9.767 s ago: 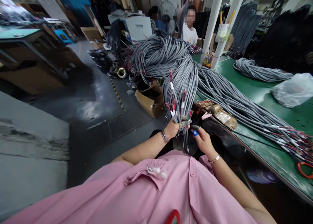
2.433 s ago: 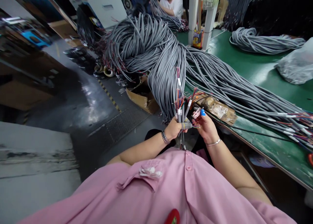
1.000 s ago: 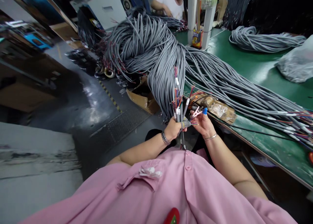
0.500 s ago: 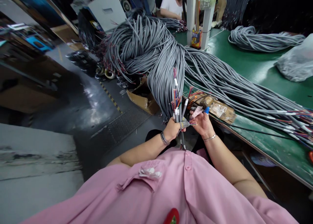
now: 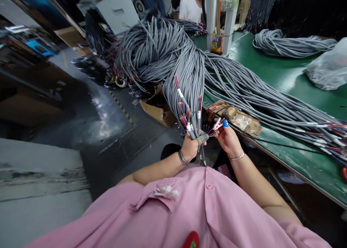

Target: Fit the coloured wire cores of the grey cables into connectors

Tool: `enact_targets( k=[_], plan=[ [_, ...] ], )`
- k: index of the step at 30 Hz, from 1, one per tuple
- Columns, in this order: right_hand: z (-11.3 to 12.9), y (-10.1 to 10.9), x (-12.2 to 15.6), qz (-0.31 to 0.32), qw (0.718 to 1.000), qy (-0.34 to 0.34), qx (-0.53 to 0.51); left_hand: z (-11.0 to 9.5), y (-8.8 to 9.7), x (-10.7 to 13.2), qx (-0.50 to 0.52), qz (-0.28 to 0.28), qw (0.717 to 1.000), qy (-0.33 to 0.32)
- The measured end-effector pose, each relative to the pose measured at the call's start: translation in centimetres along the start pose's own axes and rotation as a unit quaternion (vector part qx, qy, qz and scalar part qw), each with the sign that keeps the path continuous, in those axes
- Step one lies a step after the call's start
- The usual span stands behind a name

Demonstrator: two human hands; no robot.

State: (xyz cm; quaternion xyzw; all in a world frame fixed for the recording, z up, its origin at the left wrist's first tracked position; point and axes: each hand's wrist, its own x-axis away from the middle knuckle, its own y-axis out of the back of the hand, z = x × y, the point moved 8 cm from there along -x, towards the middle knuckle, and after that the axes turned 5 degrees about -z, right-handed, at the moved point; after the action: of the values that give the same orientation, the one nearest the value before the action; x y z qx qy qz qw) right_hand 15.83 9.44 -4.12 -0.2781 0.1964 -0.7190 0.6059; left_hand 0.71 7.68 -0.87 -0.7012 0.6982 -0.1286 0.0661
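Observation:
My left hand (image 5: 189,147) is closed around a small bunch of grey cable ends (image 5: 189,121) that stand upright, each with a white sleeve and coloured wire tips. A grey cot covers one of its fingers. My right hand (image 5: 229,139), with a blue cot on a fingertip, pinches fine coloured wire tips (image 5: 211,131) fanning out beside the bunch. Both hands are in front of my chest, just off the green table's edge (image 5: 271,147). A thick mass of long grey cables (image 5: 189,71) drapes from the table toward my hands.
A taped brown block with a pink clip (image 5: 238,118) sits on the table edge. Another cable coil (image 5: 287,46) and a plastic bag (image 5: 328,65) lie farther right. An open cardboard box (image 5: 157,109) stands on the floor. A person in a white shirt (image 5: 191,6) works at the back.
My left hand has tilted the cable bunch to the left. My right hand stays beside it, its fingers now pinching the wire tips a little lower.

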Motion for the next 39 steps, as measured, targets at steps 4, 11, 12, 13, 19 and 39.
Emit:
enact_targets(
  k=[4,11,12,13,19,39],
  plan=[
    [0.9,0.8,-0.1,-0.055,0.987,0.115,0.096,0.1,-0.3,0.0,0.002,-0.006,1.000,-0.001],
    [-0.7,-0.5,-1.3,-0.019,0.998,0.017,-0.053,0.2,-0.7,-0.3,-0.040,-0.004,0.999,-0.009],
    [-0.7,-0.5,-1.3,-0.026,0.997,0.014,-0.066,0.3,-0.7,-0.3,-0.040,-0.005,0.999,-0.009],
    [-0.8,-0.5,-1.3,-0.034,0.996,0.010,-0.077,0.3,-0.8,-0.4,-0.040,-0.006,0.999,-0.010],
    [-1.4,-0.5,-0.8,-0.024,0.994,-0.034,-0.101,0.7,-0.5,-0.3,-0.035,-0.008,0.999,-0.004],
    [3.0,-3.6,5.2,0.106,0.906,0.188,0.363,0.4,-1.0,0.7,-0.216,0.211,0.953,0.009]
  ],
)
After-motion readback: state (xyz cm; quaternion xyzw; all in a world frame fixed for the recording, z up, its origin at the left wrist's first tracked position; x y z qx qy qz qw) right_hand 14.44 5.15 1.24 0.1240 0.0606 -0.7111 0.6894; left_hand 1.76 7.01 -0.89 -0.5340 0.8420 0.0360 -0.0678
